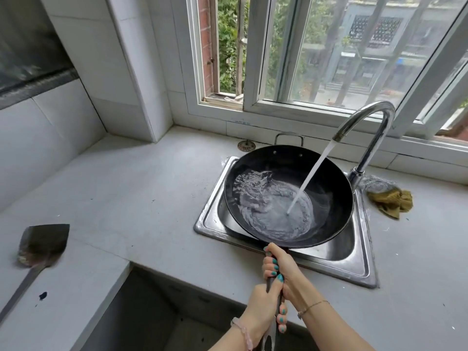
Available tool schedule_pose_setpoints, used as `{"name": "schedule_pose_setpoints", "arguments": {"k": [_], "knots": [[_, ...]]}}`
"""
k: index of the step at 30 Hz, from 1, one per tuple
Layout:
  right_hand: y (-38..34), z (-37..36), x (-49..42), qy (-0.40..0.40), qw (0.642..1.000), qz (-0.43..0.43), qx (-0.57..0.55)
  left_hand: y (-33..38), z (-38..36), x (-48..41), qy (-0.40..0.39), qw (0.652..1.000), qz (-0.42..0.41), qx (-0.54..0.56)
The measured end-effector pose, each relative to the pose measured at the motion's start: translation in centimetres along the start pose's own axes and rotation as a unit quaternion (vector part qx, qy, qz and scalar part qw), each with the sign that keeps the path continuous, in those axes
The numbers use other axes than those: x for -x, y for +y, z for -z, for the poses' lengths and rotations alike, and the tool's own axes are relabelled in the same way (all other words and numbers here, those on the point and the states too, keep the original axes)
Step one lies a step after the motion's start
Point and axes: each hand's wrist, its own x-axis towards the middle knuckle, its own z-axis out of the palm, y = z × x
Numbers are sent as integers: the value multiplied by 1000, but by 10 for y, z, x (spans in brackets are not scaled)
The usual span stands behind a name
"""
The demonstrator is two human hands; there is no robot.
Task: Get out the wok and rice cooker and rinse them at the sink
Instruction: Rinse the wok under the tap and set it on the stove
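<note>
A black wok (329, 178) is held over the steel sink (364, 262), tilted a little to the left, with water swirling in its bottom. A curved chrome tap (367, 117) pours a stream of water into it. Both hands grip the wok's long handle: my right hand (278, 264) close to the pan, my left hand (266, 307) further down the handle. No rice cooker is in view.
A metal spatula (40, 247) lies on the white counter at the left. A yellowish rag (392, 201) and a steel scourer (374, 182) sit right of the tap. A sink strainer (246, 146) rests behind the sink. A lower recess (152, 312) opens in front.
</note>
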Motion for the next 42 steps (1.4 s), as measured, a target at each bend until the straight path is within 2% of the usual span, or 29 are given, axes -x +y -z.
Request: {"name": "schedule_pose_setpoints", "arguments": {"k": [5, 10, 18, 23, 29, 35, 39, 42], "knots": [[-10, -9, 4, -41, 999, -7, 9, 1, -6, -3, 35, 997, -60, -20], [-22, -17, 5, -103, 993, -42, -46, 13, -6, -1, 65, 987, -108, -96], [-35, -26, 3, -103, 992, -50, -54, 36, -6, 7, 46, 990, -94, -93], [-43, -38, 15, -215, 968, -70, -111, 50, -11, 20, 52, 989, -102, -95], [-45, -57, 26, -257, 951, -99, -144, 62, -5, 38, 81, 979, -136, -128], [-36, -64, 24, -258, 954, -97, -120, 57, 9, 44, 66, 978, -143, -134], [-29, -61, 20, -144, 986, -75, -33, 42, 15, 35, 35, 985, -139, -91], [-24, -58, 20, -92, 995, -41, -15, 36, 18, 28, 8, 992, -113, -54]]}}
